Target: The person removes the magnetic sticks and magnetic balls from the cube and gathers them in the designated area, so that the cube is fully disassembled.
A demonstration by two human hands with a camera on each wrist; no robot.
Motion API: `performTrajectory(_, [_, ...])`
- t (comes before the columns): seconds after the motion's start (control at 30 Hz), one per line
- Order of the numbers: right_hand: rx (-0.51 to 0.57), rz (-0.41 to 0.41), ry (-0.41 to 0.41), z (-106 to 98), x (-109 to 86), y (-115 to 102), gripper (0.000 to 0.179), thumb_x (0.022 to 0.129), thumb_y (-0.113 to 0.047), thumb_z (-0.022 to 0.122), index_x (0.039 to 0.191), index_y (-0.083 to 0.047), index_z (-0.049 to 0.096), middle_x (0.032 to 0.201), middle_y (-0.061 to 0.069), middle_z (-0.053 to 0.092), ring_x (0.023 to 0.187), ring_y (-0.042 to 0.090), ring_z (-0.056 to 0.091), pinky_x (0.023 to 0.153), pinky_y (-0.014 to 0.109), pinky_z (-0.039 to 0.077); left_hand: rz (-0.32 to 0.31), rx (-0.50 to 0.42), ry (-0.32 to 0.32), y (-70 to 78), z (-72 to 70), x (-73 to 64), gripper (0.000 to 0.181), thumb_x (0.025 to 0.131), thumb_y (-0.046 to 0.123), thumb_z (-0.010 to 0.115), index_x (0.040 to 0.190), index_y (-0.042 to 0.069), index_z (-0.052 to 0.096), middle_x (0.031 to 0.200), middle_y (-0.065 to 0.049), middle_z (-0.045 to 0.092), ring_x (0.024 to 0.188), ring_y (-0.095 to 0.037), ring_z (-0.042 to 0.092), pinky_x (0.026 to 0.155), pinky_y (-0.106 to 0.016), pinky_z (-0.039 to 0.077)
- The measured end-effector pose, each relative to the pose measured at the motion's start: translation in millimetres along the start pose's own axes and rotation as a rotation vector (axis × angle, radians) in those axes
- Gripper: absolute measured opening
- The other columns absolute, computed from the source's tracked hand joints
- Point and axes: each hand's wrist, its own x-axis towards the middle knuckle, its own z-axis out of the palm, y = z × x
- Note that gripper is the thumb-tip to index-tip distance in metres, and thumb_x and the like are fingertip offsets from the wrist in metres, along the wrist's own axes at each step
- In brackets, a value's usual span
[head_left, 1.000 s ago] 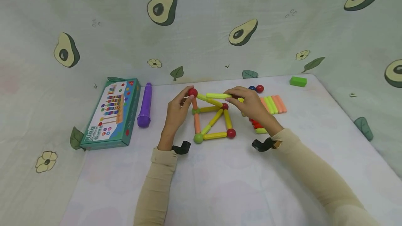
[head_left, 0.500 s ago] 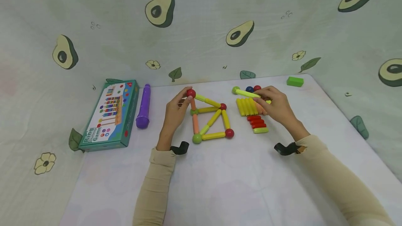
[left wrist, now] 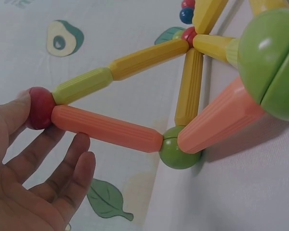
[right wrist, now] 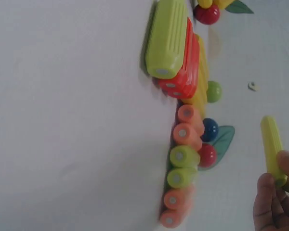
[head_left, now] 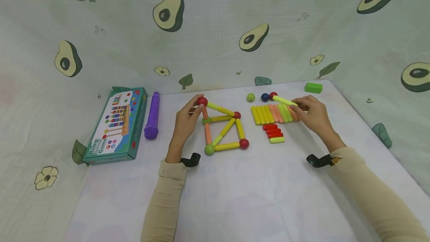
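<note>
My left hand (head_left: 183, 126) pinches a red ball (left wrist: 41, 108) between thumb and fingers, at the raised far-left corner of a magnetic stick-and-ball frame (head_left: 227, 146). From that ball, an orange stick (left wrist: 108, 129) runs to a green ball (left wrist: 179, 148), and a lime and yellow pair runs to another red ball. With thumb and fingertips, my right hand (head_left: 314, 115) holds a lime-yellow magnetic stick (right wrist: 271, 144) above the right end of a row of loose sticks (head_left: 262, 115). The held stick's left tip overlaps a loose red ball (head_left: 273, 95) in the head view.
Behind the row lie a green ball (head_left: 250, 97) and a blue ball (head_left: 265, 97). Short red sticks (head_left: 274, 130) and a lime one lie before it. A green block (head_left: 313, 87) is at the far right; a purple microphone-shaped toy (head_left: 152, 117) and a game box (head_left: 115, 126) stand left.
My right hand has moved right with the lime-yellow stick, away from the frame and over the loose row. My left hand keeps its hold on the red ball.
</note>
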Motion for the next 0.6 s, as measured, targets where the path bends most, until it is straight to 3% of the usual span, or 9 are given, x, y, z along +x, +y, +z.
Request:
performTrajectory(0.33, [-0.045, 0.023, 0.059, -8.8, 0.3, 20.5, 0.027, 0.097, -0.017, 0.068, 0.117, 0.002, 0.07, 0.108, 0.016, 0.059, 0.092, 0.03, 0.059, 0.066, 0.017, 0.039, 0.004, -0.007, -0.003, -0.9, -0.8, 0.2, 0.043, 0.101, 0.039, 0.059, 0.143, 0.029, 0.057, 0.13, -0.003, 0.065, 0.109, -0.021, 0.063, 0.091, -0.039, 0.053])
performTrajectory(0.6, [-0.077, 0.101, 0.079, -8.7, 1.9, 37.1, 0.031, 0.096, -0.017, 0.068, 0.114, 0.008, 0.069, 0.103, 0.024, 0.059, 0.093, 0.038, 0.058, 0.071, 0.042, 0.043, 0.008, -0.011, -0.005, -0.8, -0.7, 0.3, 0.042, 0.101, 0.038, 0.059, 0.143, 0.029, 0.057, 0.13, -0.002, 0.065, 0.108, -0.019, 0.063, 0.091, -0.038, 0.053])
